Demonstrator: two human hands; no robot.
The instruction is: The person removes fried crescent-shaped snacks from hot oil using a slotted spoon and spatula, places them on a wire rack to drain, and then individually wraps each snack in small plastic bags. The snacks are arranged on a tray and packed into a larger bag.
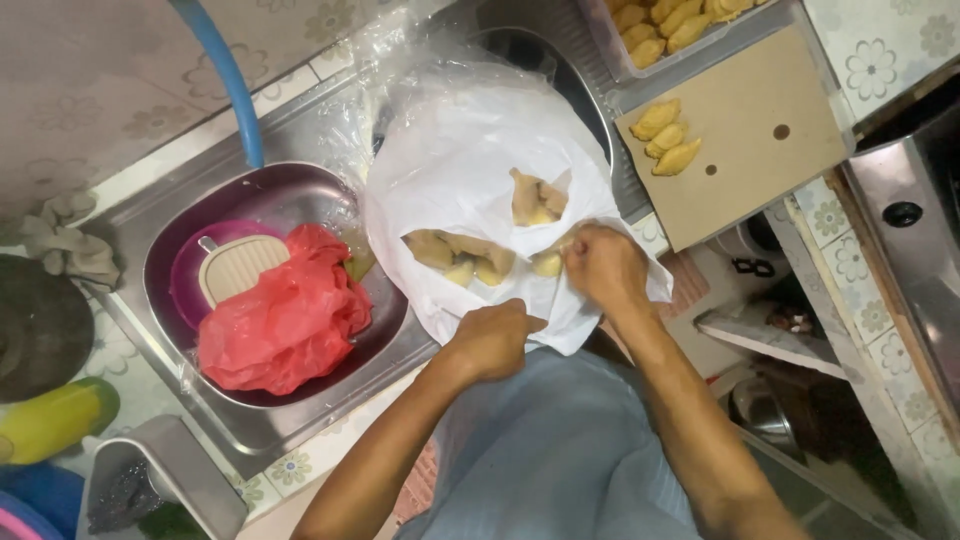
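Gripping white bag (470, 165) | left hand (492, 340), right hand (603, 265) both clenched on its edge (yellow pieces (470, 262) inside)

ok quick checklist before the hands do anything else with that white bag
1. Left hand grips the near edge of the white bag: ok, fingers closed on the plastic.
2. Right hand holds the bag by its opening: ok.
3. Bag opening wide enough to see in: ok, yellow pieces show inside.
4. Bag steady on the sink edge: cannot tell, its underside is hidden.
5. Board has free room: ok, only three pieces lie at its left end.
6. Basin free: not ok, a red bag and a purple bowl fill it.
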